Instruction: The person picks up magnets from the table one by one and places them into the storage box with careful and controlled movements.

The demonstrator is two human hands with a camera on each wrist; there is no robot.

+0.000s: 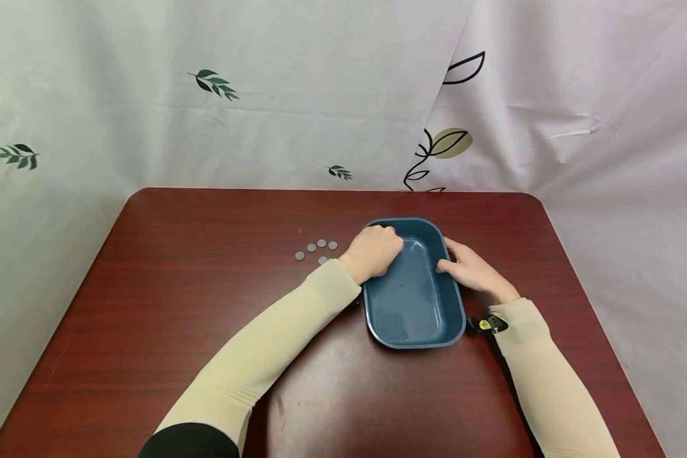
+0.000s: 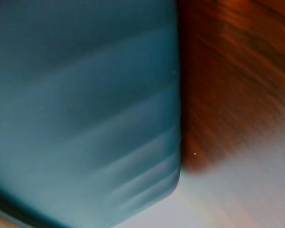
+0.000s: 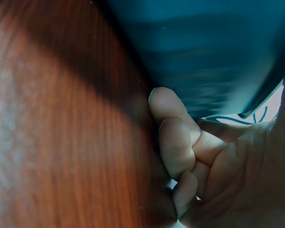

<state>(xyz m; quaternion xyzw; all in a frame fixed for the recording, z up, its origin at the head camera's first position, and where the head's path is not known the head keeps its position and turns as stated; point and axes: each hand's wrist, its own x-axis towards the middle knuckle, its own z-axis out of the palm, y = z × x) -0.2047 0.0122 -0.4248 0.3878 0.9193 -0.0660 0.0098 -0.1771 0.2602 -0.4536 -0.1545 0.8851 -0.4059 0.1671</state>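
Observation:
A blue rectangular plastic tray (image 1: 403, 318) with rounded corners rests on the table; its visible inside holds nothing. My left hand (image 1: 374, 251) is curled over the tray's far left rim, gripping it, with the fingertips and thumb hidden. In the left wrist view the tray's ribbed outer wall (image 2: 95, 104) fills much of the picture. At the opposite side my right hand (image 1: 472, 270) holds the tray, thumb over the rim and other fingers (image 3: 175, 145) bent low against the outside. Several small round silver coins (image 1: 312, 247) lie on the table beside my left hand.
The reddish-brown wooden table (image 1: 177, 286) has rounded far corners. Behind it hangs a pale curtain (image 1: 292, 95) with leaf prints. A small black device (image 1: 492, 324) with a yellow-green spot sits at the right wrist. The left forearm crosses the table.

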